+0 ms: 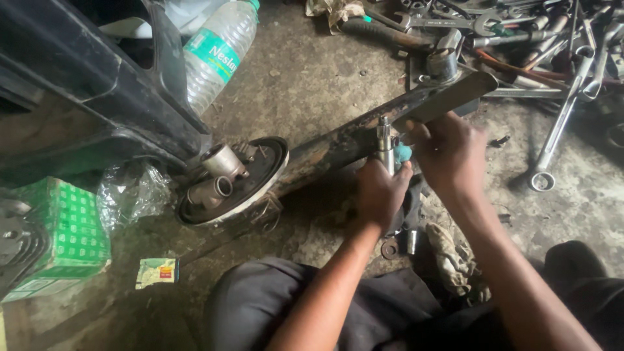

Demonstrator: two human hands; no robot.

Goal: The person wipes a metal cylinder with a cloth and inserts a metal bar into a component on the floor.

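A green box (65,240) sits at the left edge, a small green and red packet (156,272) lies on the concrete floor (305,71), and a clear bottle (218,55) with a green label leans at the top. The left hand (380,192) is closed around an upright metal shaft (385,143) (a teal piece beside it). The right hand (448,153), fingers curled, grips the rusty bar (338,146) just beside it.
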